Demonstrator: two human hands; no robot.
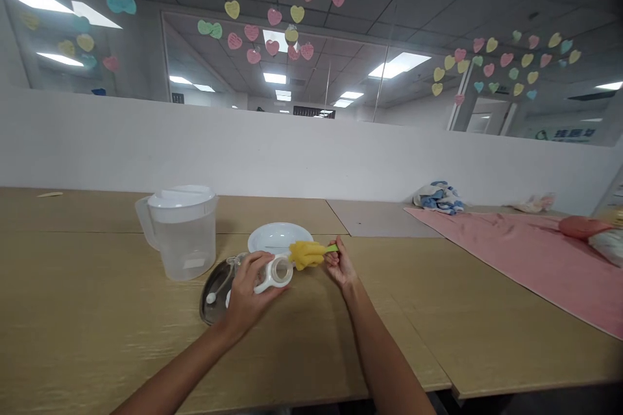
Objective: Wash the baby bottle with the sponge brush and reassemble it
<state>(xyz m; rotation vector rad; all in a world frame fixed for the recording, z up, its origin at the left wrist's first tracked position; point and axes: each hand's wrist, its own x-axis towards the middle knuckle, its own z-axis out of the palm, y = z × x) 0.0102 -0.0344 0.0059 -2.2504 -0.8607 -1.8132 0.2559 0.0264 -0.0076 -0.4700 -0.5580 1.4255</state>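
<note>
My left hand [250, 292] is wrapped round a clear bottle with a white handled collar, likely a baby bottle [281, 270], tipped on its side with its round mouth toward the right. Pinched by its green handle in my right hand [339, 264] is a bottle brush with a yellow sponge head [306, 255]. The sponge head is close to the bottle's mouth; whether they touch I cannot tell. Partly behind my left hand lies a dark grey tray [207, 308] holding a thin tube with a white end [211, 298] and other small clear parts.
A white bowl [280, 233] stands just behind both hands. To the left is a translucent lidded pitcher [187, 240]. A pink cloth [525, 259] covers the table's right side, with a crumpled blue-and-white cloth [439, 198] at the back. The table's front edge is near my arms.
</note>
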